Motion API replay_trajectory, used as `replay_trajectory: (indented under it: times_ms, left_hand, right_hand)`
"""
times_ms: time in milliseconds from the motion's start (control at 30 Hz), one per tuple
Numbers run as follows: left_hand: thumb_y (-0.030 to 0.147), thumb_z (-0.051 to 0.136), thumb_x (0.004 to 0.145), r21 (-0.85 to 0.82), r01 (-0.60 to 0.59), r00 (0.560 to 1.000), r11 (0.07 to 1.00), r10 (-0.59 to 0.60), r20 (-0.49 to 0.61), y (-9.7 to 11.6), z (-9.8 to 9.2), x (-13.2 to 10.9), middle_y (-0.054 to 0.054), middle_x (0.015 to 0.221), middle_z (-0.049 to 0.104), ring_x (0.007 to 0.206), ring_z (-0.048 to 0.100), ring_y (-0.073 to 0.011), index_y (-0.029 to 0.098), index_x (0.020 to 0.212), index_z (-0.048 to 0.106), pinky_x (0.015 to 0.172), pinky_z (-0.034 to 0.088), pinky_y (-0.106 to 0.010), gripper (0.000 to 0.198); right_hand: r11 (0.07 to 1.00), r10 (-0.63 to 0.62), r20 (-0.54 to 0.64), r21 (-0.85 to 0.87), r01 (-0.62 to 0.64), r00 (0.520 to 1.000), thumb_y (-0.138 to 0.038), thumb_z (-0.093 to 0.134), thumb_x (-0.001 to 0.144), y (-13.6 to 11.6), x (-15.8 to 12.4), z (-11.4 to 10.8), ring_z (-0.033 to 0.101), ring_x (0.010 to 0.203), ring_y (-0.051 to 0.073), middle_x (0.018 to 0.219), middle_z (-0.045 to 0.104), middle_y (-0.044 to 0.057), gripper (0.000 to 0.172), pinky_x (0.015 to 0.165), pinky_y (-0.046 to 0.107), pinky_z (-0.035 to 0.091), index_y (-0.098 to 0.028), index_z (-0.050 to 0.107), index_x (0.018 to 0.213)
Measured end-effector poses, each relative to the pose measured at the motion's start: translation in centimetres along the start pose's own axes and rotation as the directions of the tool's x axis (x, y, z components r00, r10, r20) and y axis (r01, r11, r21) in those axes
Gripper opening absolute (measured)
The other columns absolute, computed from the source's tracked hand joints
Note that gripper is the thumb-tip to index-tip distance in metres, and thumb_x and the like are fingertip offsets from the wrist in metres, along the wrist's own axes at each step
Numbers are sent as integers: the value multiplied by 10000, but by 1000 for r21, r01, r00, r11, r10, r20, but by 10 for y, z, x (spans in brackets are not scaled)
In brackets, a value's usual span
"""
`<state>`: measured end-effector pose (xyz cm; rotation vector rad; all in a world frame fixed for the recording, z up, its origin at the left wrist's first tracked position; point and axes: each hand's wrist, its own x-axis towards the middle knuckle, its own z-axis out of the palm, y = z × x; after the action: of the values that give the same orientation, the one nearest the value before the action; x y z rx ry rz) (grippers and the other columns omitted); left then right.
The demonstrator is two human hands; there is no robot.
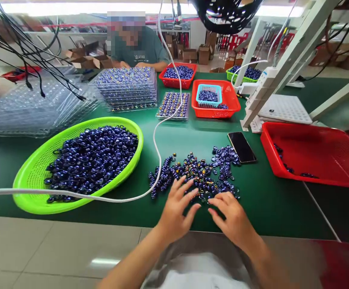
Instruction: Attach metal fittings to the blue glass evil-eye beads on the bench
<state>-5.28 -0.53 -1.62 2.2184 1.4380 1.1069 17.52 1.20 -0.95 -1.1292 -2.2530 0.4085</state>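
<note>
Small shiny dark-blue rounded parts (192, 170), some with gold or orange spots, lie in a loose pile on the green table. My left hand (178, 210) reaches over the near side of this pile, its fingers spread and the thumb apart. Close by on the right, my right hand (231, 216) has bent fingers with a gap between thumb and forefinger at the pile's near edge. I see nothing held in either hand. Flat dark-blue ring-like pieces (225, 155) are heaped at the pile's right, beside a phone (242, 147).
A green basket (31, 188) of blue parts stands left, crossed by a white cable (159, 156). Red trays (321, 152) (233, 100), filled clear trays (132, 96), and a metal post (282, 60) surround the area. Another person (141, 48) sits opposite.
</note>
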Motion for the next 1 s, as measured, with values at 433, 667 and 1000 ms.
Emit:
replay_trajectory:
  times_ms: [433,667,1000]
  left_hand:
    - [164,571,908,9,53,980,999,-54,191,-1,12,6,-112,1500,500,1493,244,-371,246,1324,604,1159,258,-696,425]
    - [156,599,904,-53,-79,988,995,85,132,10,13,15,-81,1212,714,1274,530,-289,256,1190,683,1155,324,-620,314]
    - [285,701,851,-577,482,875,659,-335,348,32,8,32,-81,811,742,726,623,-183,190,949,787,704,519,-323,162]
  right_hand:
    - [993,-12,-19,-116,9,1000,-71,473,903,3,7,22,545,750,199,794,609,55,184,691,344,471,-197,595,847]
    - [992,87,-109,98,-77,990,-71,507,886,-7,9,14,568,749,179,785,599,29,150,693,323,488,-212,538,847]
    - [940,98,-104,338,-58,990,-122,592,882,-6,8,-13,619,880,186,949,610,35,203,775,343,540,-259,595,1032]
